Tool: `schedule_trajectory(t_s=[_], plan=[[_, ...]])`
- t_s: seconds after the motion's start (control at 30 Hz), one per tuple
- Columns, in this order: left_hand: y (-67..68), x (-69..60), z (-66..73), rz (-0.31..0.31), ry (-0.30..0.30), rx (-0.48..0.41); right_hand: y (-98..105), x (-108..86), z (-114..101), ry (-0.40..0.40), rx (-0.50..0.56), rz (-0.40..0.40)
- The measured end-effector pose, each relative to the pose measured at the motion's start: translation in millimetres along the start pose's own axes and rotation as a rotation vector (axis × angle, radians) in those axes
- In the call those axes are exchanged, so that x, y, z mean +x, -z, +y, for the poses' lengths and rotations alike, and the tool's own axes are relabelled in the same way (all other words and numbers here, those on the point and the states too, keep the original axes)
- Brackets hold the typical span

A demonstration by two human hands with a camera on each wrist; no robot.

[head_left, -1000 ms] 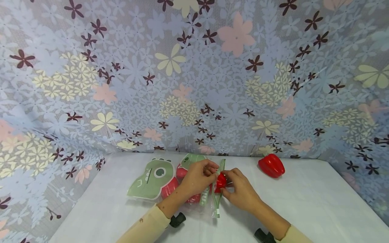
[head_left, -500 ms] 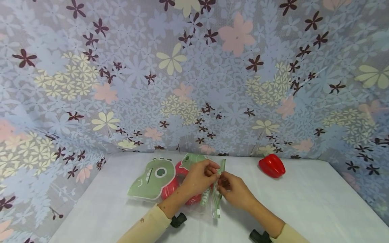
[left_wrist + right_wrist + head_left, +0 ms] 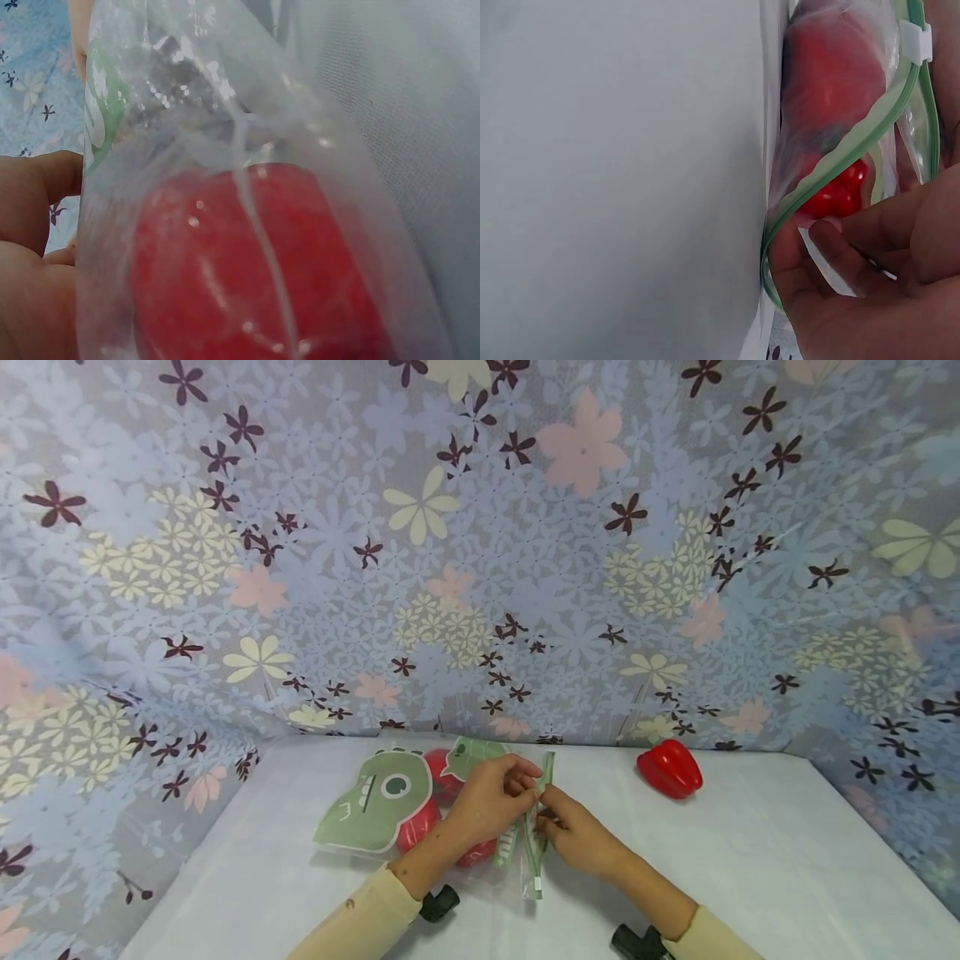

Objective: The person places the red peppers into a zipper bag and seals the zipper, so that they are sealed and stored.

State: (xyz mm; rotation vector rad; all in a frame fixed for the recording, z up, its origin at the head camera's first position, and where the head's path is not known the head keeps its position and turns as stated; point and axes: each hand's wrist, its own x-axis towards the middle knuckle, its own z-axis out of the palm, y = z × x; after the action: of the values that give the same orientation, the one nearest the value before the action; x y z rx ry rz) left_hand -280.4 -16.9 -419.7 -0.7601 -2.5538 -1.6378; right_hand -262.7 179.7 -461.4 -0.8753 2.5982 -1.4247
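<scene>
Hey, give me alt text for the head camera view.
A left hand pinches the edge of a clear, green-edged bag with red contents on a white table, while the right hand touches it. A red bell pepper lies apart to the right; a green dinosaur print shows at left.

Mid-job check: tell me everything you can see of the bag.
The bag looks like clear, crinkled plastic, printed with a big green dinosaur head. It lies on the table, mouth to the right and gaping, edged by a green strip with a white slider. A red pepper shows in the mouth, more red behind. The left hand grips it near the mouth; the right hand is at the opening.
</scene>
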Motion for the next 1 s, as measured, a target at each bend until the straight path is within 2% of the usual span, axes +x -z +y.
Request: schedule_trajectory(t_s=[0.13,0.3,0.57,0.73,1.0], plan=[[0.9,2.0,-1.4,0.007,-0.006,0.003,2.5,2.4,0.1,-0.01,-0.043,-0.022],[0.1,4.6,-2.8,0.003,0.009,0.002,8.1,3.5,3.7,-0.034,-0.103,0.018],[-0.3,9.4,-3.2,-0.012,0.024,-0.021,25.5,7.6,15.2,-0.062,-0.177,0.211],[1.5,11.8,-5.5,-0.006,0.028,-0.018,41.6,8.9,23.7,-0.046,-0.261,0.335],[3.4,15.7,-9.1,0.003,0.016,-0.016,75.7,3.9,41.1,-0.03,-0.376,0.453]])
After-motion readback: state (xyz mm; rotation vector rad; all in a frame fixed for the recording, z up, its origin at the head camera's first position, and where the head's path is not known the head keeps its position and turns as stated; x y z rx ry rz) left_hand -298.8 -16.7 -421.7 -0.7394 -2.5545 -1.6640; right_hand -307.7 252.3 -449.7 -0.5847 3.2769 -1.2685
